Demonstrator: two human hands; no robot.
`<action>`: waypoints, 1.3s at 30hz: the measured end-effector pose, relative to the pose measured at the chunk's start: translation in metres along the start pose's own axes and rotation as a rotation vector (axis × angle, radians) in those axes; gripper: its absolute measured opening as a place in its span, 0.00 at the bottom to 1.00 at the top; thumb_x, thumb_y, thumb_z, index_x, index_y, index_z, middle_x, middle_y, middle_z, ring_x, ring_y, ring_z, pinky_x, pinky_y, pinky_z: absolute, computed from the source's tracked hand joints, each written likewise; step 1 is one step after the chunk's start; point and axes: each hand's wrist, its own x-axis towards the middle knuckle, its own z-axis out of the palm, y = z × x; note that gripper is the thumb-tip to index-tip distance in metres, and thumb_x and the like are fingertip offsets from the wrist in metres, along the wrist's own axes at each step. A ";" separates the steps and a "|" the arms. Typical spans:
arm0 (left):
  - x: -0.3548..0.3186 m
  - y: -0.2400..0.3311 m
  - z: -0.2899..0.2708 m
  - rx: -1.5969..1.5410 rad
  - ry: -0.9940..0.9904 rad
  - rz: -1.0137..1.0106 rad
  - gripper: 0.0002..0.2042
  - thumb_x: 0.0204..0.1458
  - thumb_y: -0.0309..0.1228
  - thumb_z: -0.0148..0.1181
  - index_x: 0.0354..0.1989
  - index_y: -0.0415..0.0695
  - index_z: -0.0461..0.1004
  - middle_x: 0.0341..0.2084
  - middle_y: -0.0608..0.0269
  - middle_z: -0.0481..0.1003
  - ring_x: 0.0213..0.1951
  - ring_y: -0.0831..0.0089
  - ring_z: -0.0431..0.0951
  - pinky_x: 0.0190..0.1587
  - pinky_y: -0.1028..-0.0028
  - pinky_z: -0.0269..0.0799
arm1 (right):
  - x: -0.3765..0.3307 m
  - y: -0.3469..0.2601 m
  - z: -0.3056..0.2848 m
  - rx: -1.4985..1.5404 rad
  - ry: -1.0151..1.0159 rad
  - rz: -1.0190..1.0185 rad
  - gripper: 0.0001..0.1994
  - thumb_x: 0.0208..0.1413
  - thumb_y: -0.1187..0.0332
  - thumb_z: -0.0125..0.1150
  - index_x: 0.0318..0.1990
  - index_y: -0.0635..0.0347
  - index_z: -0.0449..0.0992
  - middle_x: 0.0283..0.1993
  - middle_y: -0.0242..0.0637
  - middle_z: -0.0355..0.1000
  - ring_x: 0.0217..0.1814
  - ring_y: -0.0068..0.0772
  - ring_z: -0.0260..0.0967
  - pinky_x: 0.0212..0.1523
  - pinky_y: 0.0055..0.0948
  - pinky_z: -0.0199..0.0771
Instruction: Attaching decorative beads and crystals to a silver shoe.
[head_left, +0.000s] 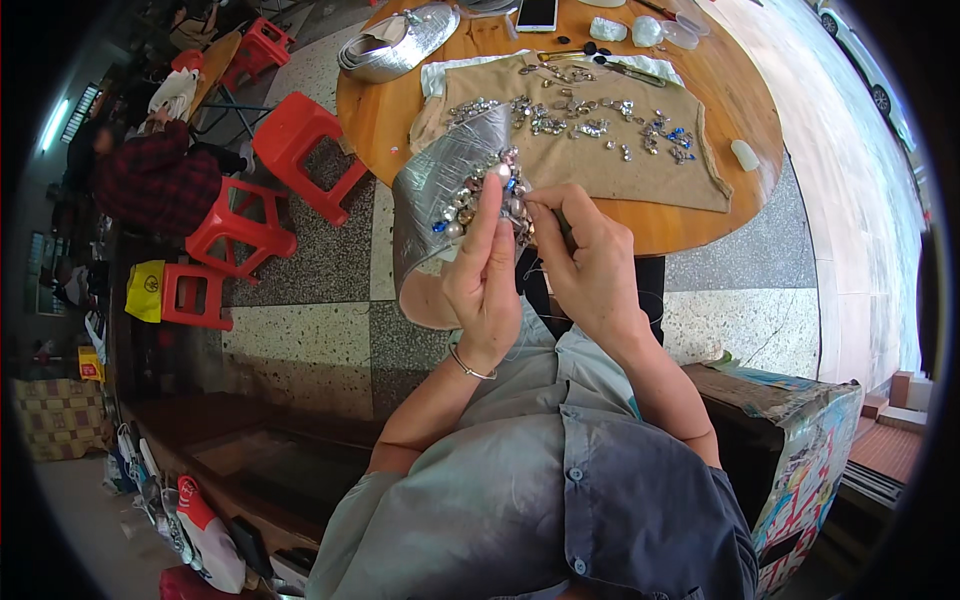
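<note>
A curved piece of shiny silver material (437, 172), shaped like a shoe upper, hangs at the table's near edge. Clustered on it are round pearly, clear and blue beads (463, 208). My left hand (484, 290) grips this piece by the beaded part, its index finger pointing up along the beads. Close by on the right, my right hand (592, 268) is closed in a pinch against the bead cluster; what its fingertips hold is too small to make out. Thin thread shows below the hands. On a tan cloth (650, 95) lie several groups of loose gems (545, 122).
The round wooden table (745, 110) carries a silver shoe (400, 45), a phone (537, 14), dark-handled tools (630, 70) and small clear bags (647, 31). Red stools (305, 150) and a seated person in a plaid shirt (160, 180) are at left. A worn box (810, 440) stands at right.
</note>
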 end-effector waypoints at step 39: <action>-0.018 -0.006 0.007 0.205 -0.099 0.088 0.16 0.54 0.19 0.44 0.52 0.36 0.67 0.44 0.51 0.73 0.43 0.71 0.74 0.45 0.77 0.68 | -0.003 0.031 0.003 0.349 -0.139 0.201 0.08 0.57 0.75 0.46 0.43 0.66 0.57 0.28 0.39 0.70 0.27 0.21 0.68 0.28 0.23 0.68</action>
